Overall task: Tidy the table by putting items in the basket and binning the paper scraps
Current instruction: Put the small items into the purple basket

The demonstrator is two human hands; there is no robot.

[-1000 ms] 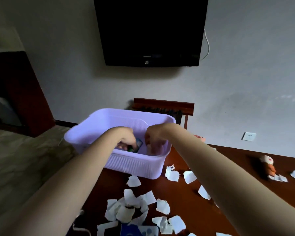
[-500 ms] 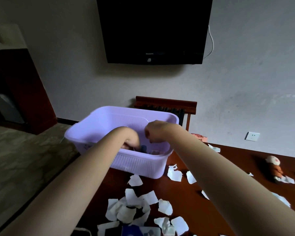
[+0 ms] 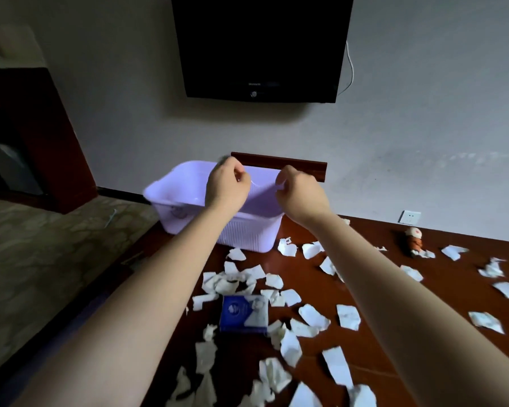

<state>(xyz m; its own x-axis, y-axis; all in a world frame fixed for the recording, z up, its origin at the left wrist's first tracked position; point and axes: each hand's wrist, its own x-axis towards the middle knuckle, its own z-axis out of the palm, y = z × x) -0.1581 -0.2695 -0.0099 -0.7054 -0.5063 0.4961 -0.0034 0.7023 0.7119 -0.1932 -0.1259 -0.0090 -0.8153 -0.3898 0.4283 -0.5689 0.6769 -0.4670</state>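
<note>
Among paper scraps [image 3: 347,317], blue tissue pack [image 3: 244,313], its white lettering unreadable.

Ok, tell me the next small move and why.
Probably lower the left hand from above the basket to the blue pack: it lies closest, on the table among paper scraps, not yet in the basket.

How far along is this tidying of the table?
Early days. Done: nothing I can confirm, since the bottom of the basket is hidden. In hand: the left hand and right hand hover over the basket, fingers curled; whether they hold anything is unclear. Left: paper scraps cover the table, and a blue packet and a small doll lie there outside the basket.
</note>
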